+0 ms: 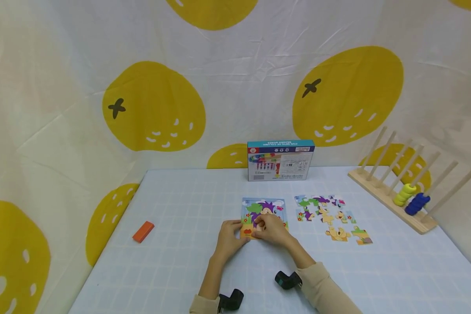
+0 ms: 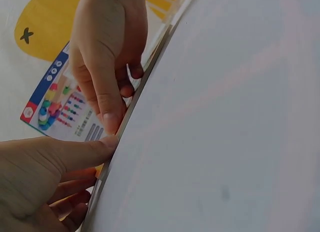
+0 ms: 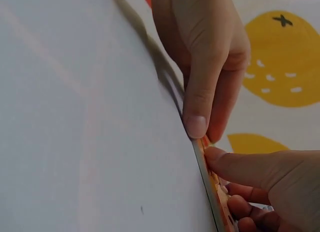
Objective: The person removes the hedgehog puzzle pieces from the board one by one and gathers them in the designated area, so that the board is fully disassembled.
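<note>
A square jigsaw board [image 1: 255, 201] with a purple-haired cartoon figure lies on the table in the head view. My left hand [image 1: 228, 237] grips its near left corner, thumb at the front edge and fingers along the side. Over the lower middle of the picture, my right hand [image 1: 274, 229] has bent fingers, with its thumb near the front edge; whether a piece sits between the fingertips is hidden. Both wrist views show the thumbs close together at the board's thin edge [image 3: 206, 174]. Loose jigsaw pieces [image 1: 326, 218] lie spread to the right of the board.
Behind the board stands a toy box [image 1: 280, 161]. A wooden peg rack [image 1: 377, 187] with yellow beads [image 1: 404, 195] and blue beads [image 1: 417, 204] runs along the right side. An orange-red block [image 1: 143, 232] lies far left. A patterned curtain [image 1: 251, 87] borders the table's back.
</note>
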`<move>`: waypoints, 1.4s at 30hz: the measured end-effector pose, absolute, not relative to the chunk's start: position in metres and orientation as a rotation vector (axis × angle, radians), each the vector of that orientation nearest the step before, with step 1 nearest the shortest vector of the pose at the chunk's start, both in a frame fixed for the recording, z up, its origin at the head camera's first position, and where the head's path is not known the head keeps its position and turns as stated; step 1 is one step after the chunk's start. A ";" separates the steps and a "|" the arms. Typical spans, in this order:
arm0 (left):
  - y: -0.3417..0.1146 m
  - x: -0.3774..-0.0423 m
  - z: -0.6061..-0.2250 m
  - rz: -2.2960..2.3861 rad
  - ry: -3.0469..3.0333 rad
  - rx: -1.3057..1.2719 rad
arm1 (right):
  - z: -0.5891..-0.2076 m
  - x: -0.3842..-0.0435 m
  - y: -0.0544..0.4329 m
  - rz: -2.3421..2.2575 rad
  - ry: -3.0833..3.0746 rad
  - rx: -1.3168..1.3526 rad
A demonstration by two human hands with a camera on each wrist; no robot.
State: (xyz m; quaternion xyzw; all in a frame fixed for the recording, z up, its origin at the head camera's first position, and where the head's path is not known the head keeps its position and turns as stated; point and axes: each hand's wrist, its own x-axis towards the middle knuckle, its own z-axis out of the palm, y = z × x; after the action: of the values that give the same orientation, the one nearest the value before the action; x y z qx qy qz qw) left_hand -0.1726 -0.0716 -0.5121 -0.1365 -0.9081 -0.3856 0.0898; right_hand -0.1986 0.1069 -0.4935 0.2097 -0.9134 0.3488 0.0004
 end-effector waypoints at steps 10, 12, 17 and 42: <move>-0.071 -0.171 -0.509 -1.169 -2.705 -0.399 | -0.491 -0.200 0.107 1.087 -2.902 0.649; -0.071 -0.171 -0.509 -1.168 -2.709 -0.393 | -0.491 -0.200 0.107 1.119 -2.880 0.666; -0.071 -0.169 -0.509 -1.188 -2.730 -0.362 | -0.498 -0.203 0.112 1.166 -2.809 0.762; -0.070 -0.170 -0.509 -1.172 -2.745 -0.351 | -0.491 -0.204 0.106 1.395 -2.846 0.543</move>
State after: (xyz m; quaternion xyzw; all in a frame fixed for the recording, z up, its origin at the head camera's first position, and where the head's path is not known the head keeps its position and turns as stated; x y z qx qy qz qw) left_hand -0.1698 -0.0695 -0.5086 -0.1165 -0.9113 -0.3890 0.0684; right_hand -0.2037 0.1057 -0.4909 0.1686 -0.8844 0.4336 -0.0370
